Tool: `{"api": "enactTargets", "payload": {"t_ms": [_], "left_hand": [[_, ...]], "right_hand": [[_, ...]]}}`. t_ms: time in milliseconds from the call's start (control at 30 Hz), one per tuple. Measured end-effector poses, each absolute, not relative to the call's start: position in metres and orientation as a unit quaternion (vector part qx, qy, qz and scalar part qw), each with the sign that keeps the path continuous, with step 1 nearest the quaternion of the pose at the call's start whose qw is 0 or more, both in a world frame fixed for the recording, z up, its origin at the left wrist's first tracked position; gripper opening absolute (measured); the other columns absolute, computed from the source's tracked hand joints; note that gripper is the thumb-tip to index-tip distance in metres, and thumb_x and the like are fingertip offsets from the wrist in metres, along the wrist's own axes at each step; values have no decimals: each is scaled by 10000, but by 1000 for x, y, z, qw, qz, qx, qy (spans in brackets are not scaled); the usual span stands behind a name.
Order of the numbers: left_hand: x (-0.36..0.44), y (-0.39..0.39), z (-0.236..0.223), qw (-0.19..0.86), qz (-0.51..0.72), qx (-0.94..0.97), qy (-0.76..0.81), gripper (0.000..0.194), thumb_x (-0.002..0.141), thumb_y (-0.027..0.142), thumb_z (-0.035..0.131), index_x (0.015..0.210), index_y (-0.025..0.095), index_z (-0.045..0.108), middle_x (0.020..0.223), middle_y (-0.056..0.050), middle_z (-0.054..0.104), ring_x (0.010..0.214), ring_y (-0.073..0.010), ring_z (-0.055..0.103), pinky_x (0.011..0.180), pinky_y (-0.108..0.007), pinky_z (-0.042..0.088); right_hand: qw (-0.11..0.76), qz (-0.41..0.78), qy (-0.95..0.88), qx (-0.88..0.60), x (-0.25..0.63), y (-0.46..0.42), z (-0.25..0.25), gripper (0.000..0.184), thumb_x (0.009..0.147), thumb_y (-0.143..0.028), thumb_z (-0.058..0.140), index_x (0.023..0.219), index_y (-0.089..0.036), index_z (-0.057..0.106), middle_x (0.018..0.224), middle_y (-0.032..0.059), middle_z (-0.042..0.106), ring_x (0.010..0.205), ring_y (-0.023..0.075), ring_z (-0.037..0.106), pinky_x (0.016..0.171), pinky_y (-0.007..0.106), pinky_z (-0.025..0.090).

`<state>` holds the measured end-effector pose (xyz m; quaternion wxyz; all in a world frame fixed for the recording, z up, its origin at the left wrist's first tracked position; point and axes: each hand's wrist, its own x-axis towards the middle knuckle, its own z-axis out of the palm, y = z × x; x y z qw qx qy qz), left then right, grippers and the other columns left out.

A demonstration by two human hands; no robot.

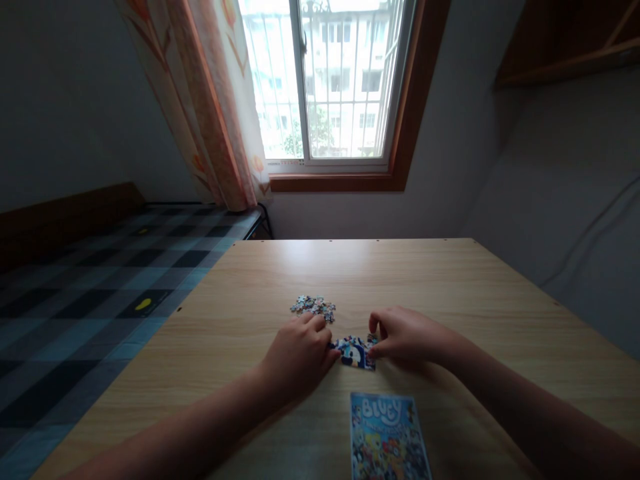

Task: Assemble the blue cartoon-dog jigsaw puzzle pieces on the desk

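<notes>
A partly joined jigsaw puzzle (pixel 354 355) with a dark blue and white cartoon figure lies flat on the table. At its left edge, my left hand (pixel 304 345) rests with fingers curled and thumb against the joined pieces. On the opposite side, my right hand (pixel 407 335) has thumb and index finger bent around a small puzzle piece (pixel 372 339) at the puzzle's upper right corner. Its other fingers are tucked in. A loose heap of puzzle pieces (pixel 314 306) lies just beyond my left fingers.
A "Bluey" picture sheet (pixel 389 437) lies nearest me on the wooden table (pixel 400 267). A bed with a checked cover (pixel 115 260) stands left of the table. Behind are a window (pixel 345 87) and a flowered curtain (pixel 205 100); a wooden shelf (pixel 570 63) hangs at upper right.
</notes>
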<state>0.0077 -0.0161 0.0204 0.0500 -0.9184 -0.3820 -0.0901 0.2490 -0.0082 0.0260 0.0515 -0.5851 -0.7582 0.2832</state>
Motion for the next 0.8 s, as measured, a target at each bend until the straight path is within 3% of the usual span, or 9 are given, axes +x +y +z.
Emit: {"api": "enactTargets", "payload": {"t_ms": [333,567,800], "left_hand": [[7,-14,18,48,-87,-918,-384,172,861,333,680,798,177,643,897,-72,653,873,-253,590,781,-408,519],[5,-12,15,45,-96,-921,-375,171,881,320,655,794,178,622,894,-74,642,885,-260,586,778,-406,511],[5,-12,18,36,-96,-928,-359,149,909,292,618,817,177,636,911,-79,642,890,-251,581,779,-394,503]], "right_hand": [[65,313,-751,-578,252,-6,24,371,647,-374,823,907,-210,615,833,11,661,734,177,571,558,258,332],[73,323,-783,-526,251,-4,20,205,699,-283,748,698,-197,562,683,-27,582,629,130,480,515,246,273],[111,390,-770,-492,257,5,12,135,776,-290,701,781,-175,631,719,-13,607,646,124,507,536,222,331]]}}
